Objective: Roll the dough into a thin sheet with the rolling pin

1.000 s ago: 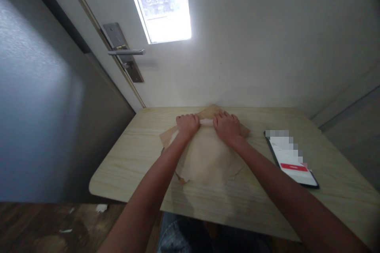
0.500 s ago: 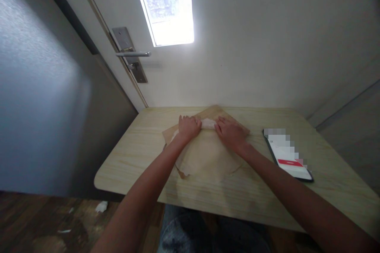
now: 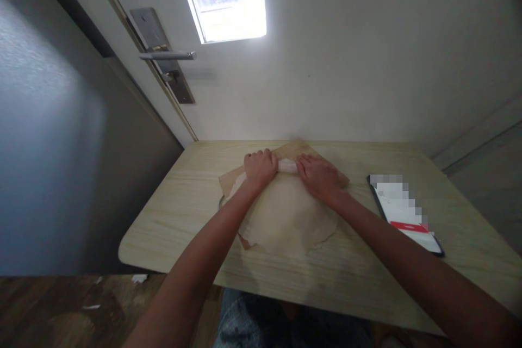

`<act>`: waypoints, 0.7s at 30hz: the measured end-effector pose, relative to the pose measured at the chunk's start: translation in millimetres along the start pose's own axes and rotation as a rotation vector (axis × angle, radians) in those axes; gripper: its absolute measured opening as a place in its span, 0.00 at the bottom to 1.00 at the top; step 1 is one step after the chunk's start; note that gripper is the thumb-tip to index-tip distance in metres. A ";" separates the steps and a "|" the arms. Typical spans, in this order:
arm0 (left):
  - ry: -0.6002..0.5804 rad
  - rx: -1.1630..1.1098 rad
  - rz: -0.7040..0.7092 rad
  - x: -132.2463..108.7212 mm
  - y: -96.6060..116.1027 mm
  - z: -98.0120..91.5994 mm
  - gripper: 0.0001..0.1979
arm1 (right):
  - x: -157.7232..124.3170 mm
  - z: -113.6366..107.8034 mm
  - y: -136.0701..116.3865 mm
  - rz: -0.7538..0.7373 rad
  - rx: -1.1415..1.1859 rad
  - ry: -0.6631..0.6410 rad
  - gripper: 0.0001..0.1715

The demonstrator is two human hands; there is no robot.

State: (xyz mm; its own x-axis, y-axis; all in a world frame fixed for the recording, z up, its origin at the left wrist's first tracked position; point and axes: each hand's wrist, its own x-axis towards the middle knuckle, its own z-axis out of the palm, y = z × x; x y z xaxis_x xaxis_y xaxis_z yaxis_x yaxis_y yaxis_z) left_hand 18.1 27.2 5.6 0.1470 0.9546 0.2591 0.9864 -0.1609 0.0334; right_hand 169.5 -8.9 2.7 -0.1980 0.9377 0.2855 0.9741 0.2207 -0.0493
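Observation:
A thin beige sheet (image 3: 285, 212) with ragged near edges lies on the table, partly over a brown paper-like sheet (image 3: 297, 148). At its far side runs a pale roll (image 3: 287, 166), seen in the gap between my hands. My left hand (image 3: 261, 167) is curled over the roll's left part, fingers bent and pointing away. My right hand (image 3: 320, 175) lies over the right part, its fingers pressed together and pointing toward the left hand. The roll's ends are hidden under both palms. What the beige sheet is made of, I cannot tell.
A phone (image 3: 403, 217) with a lit screen lies on the wooden table (image 3: 163, 212) to the right. Behind the table stands a pale door with a metal lever handle (image 3: 169, 56) and a bright window pane (image 3: 228, 0). White scraps (image 3: 139, 278) lie on the floor at left.
The view has shifted slightly, so the door handle sits further left and higher. Both hands stay on the roll, and the roll's place on the sheet looks about the same.

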 end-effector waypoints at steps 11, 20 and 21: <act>0.030 -0.010 -0.055 14.1 2.2 6.8 0.19 | 15.3 -0.5 4.2 0.044 -0.039 -0.012 0.24; -0.007 -0.020 -0.075 28.8 2.2 10.0 0.24 | 29.1 -2.6 5.4 0.073 -0.045 -0.069 0.25; -0.014 -0.021 -0.077 30.5 2.0 10.5 0.25 | 30.8 -2.7 5.8 0.075 -0.042 -0.080 0.25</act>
State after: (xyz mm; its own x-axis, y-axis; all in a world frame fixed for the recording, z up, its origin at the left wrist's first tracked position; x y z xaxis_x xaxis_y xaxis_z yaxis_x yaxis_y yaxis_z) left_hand 25.4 58.7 3.5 0.0721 0.9676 0.2419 0.9931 -0.0922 0.0726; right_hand 169.3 20.6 13.8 -0.1305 0.9699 0.2055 0.9899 0.1389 -0.0272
